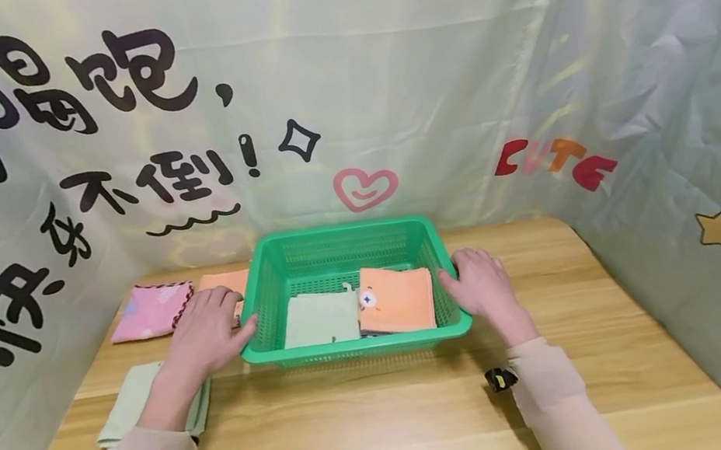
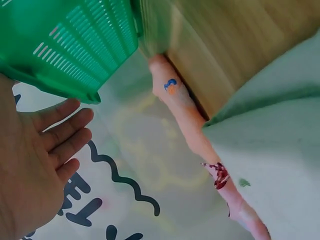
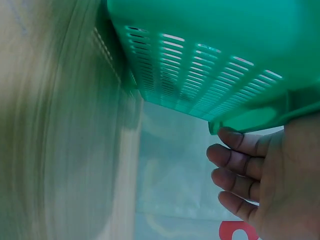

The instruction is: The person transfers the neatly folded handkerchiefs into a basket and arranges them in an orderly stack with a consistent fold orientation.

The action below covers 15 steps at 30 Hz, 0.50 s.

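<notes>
The left hand (image 1: 207, 328) holds one end of the green basket (image 1: 358, 346), thumb over the rim and the other fingers nearly straight just below it; the right hand (image 1: 481, 280) grips the opposite end likewise, its fingers slightly bent under the lip. Matching pressure at both ends would keep the basket level, and the thumbs should stay firm, since the fingers give little support beneath. Inside, a pale green folded cloth (image 1: 321, 318) lies on the left, just beside an orange cloth (image 1: 404, 298) on the right; a tilt might slide them together. Whether the basket's base touches the table (image 1: 364, 429) is hard to tell. Beyond the left hand lie a pink cloth (image 1: 146, 312) and a second orange cloth (image 1: 224, 279), partly hidden; another green cloth (image 1: 136, 398) sits by the left forearm. The wood-grain table meets a pale fabric backdrop (image 1: 424, 89) printed with dark lettering, a heart and a star.
</notes>
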Each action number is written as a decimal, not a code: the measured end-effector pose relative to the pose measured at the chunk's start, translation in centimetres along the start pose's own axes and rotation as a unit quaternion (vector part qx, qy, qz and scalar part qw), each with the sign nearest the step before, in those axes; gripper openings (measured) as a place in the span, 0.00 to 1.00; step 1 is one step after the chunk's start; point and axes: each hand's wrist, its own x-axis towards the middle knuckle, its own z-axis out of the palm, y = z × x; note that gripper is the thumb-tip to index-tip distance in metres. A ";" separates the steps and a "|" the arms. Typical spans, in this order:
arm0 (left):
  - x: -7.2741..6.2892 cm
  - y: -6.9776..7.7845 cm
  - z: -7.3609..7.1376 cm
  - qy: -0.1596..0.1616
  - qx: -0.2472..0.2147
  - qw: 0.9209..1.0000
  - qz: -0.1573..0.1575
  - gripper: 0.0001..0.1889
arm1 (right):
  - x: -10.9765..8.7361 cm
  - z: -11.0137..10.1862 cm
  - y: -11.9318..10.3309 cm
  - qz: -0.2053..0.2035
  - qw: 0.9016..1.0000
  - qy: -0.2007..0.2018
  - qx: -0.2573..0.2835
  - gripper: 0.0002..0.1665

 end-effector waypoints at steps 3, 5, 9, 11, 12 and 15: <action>-0.3 0.2 0.0 0.025 0.003 1.000 -0.019 0.27 | 0.0 0.0 0.2 -0.001 1.000 -0.001 0.000 0.21; -0.6 0.3 -0.1 0.049 0.002 0.998 -0.035 0.26 | 0.0 0.0 0.2 -0.001 1.000 -0.002 0.003 0.21; -1.1 0.1 -0.6 0.091 -0.031 0.993 -0.068 0.22 | 0.1 0.2 0.3 -0.002 1.000 -0.007 0.008 0.20; -1.3 -0.1 -0.9 0.112 -0.062 0.988 -0.082 0.19 | 0.2 0.2 0.4 -0.001 1.000 -0.007 0.010 0.20; -1.5 -0.2 -1.0 0.120 -0.078 0.986 -0.089 0.18 | 0.2 0.3 0.4 -0.002 1.000 -0.006 0.011 0.19; -2.0 -0.7 -1.2 0.146 -0.120 0.976 -0.107 0.16 | 0.0 0.3 0.4 -0.005 1.000 -0.004 0.018 0.19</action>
